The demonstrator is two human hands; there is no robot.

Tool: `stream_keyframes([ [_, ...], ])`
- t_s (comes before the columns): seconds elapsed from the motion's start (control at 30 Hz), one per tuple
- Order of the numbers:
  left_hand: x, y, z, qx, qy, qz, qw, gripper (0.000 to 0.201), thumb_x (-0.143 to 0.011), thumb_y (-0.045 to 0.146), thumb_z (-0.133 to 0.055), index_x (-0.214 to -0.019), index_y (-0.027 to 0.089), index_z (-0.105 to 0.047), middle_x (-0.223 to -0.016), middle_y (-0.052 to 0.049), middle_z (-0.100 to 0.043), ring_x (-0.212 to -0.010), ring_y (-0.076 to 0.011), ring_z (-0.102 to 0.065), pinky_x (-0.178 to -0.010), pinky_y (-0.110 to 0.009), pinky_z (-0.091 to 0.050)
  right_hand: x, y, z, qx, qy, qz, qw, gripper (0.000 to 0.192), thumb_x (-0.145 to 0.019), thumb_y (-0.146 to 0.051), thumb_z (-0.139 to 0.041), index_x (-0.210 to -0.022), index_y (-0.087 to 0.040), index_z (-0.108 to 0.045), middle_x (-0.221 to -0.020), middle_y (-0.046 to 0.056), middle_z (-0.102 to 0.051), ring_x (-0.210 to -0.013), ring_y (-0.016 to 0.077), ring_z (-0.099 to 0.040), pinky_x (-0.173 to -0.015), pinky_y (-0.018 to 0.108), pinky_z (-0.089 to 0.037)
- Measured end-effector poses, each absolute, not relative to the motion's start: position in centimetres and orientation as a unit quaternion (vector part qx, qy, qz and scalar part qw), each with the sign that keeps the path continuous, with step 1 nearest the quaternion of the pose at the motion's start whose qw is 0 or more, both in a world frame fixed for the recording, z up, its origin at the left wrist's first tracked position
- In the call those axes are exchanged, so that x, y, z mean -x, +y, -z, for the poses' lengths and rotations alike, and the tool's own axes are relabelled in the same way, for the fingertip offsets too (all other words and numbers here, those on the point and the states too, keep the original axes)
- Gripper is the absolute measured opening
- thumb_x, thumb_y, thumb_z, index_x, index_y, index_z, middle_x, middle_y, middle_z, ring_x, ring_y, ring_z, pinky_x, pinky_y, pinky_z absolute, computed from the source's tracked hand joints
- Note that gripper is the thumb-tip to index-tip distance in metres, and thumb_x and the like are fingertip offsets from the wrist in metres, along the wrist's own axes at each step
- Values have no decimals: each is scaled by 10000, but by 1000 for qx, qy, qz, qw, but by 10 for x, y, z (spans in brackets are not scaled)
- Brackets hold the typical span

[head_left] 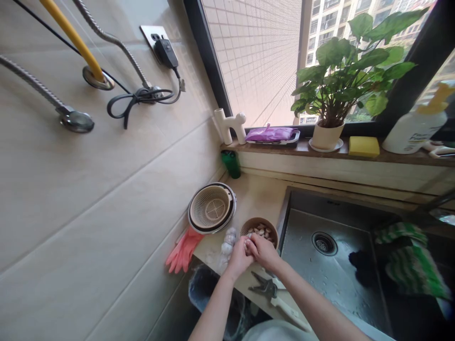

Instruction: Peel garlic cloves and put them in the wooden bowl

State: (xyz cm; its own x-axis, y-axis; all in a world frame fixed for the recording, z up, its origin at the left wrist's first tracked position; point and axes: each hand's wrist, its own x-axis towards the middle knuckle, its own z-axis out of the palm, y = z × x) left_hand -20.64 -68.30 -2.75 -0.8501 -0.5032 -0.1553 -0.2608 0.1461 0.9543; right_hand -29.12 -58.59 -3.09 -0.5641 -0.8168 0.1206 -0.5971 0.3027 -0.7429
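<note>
Forearms (217, 303); left hand (240, 255), right hand (263, 251) meet by bowl (253, 223); grip unclear; bottle (408, 131) lettering blurred.

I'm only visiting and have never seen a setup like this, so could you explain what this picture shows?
There is no machine here, just a person's bare left hand and right hand. The single picture comes from a camera worn on their head, looking forward and down.

On the counter stands a bowl of what look like garlic cloves, with whitish bulbs to its left. Farther left are a beige colander and pink gloves; scissors lie nearer the person. A sink is on the right.

The hands meet at the bowl's near edge; the fingers hide whatever they may hold.
</note>
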Motion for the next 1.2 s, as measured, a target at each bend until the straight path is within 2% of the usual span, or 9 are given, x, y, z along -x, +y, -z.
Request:
stream_keyframes([
  [0.1, 205, -682, 25, -220, -780, 575, 107, 342, -551, 56, -646, -857, 157, -533, -799, -14, -585, -749, -146, -546, -659, -230, -417, 292, -587, 37, 471, 771, 397, 162, 273, -925, -332, -288, -823, -183, -493, -773, 34, -557, -675, 142, -465, -597, 258, -283],
  [0.27, 203, -685, 19, -198, -788, 575, 94, 281, -562, 53, -605, -805, 156, -510, -718, 20, -522, -664, -111, -499, -594, -205, -382, 297, -583, 38, 476, 738, 436, 196, 300, -931, -361, -262, -808, -187, -474, -735, 7, -524, -652, 132, -446, -603, 258, -310],
  [0.43, 201, -689, 27, -188, -777, 596, 79, 332, -625, 105, -603, -932, 156, -487, -760, 15, -540, -624, -92, -492, -569, -200, -371, 303, -584, 39, 451, 720, 473, 233, 319, -923, -342, -248, -739, -192, -461, -660, -12, -493, -607, 128, -437, -576, 251, -324],
  [0.6, 199, -688, 27, -206, -755, 620, 59, 316, -636, 175, -656, -898, 165, -481, -759, 14, -548, -629, -90, -502, -572, -197, -370, 302, -586, 45, 400, 748, 486, 209, 306, -904, -369, -296, -741, -196, -489, -661, 3, -546, -617, 144, -487, -575, 252, -337],
  [0.8, 199, -681, 11, -207, -685, 698, 37, 362, -636, 242, -690, -906, 180, -456, -727, 45, -539, -590, -69, -486, -567, -189, -362, 302, -590, 44, 346, 765, 502, 207, 403, -902, -398, -236, -678, -201, -506, -640, 27, -577, -603, 162, -530, -582, 266, -363],
  [1.03, 195, -686, 12, -215, -686, 694, 45, 406, -634, 237, -702, -955, 179, -459, -722, 32, -580, -605, -85, -517, -586, -203, -383, 311, -595, 51, 274, 779, 520, 217, 512, -896, -503, -163, -675, -205, -515, -578, 33, -564, -562, 177, -535, -530, 274, -358],
  [1.1, 194, -689, 14, -216, -697, 682, 39, 432, -620, 233, -712, -970, 180, -466, -730, 28, -585, -619, -94, -530, -595, -210, -390, 311, -591, 47, 267, 801, 491, 216, 463, -893, -503, -234, -727, -195, -537, -603, 45, -585, -584, 179, -554, -537, 267, -350],
  [1.2, 194, -691, 14, -223, -711, 666, 35, 470, -579, 218, -734, -967, 181, -472, -738, 26, -582, -639, -107, -541, -607, -218, -400, 305, -585, 37, 306, 814, 452, 198, 292, -872, -433, -380, -835, -189, -537, -691, 50, -615, -645, 177, -569, -576, 258, -346],
])
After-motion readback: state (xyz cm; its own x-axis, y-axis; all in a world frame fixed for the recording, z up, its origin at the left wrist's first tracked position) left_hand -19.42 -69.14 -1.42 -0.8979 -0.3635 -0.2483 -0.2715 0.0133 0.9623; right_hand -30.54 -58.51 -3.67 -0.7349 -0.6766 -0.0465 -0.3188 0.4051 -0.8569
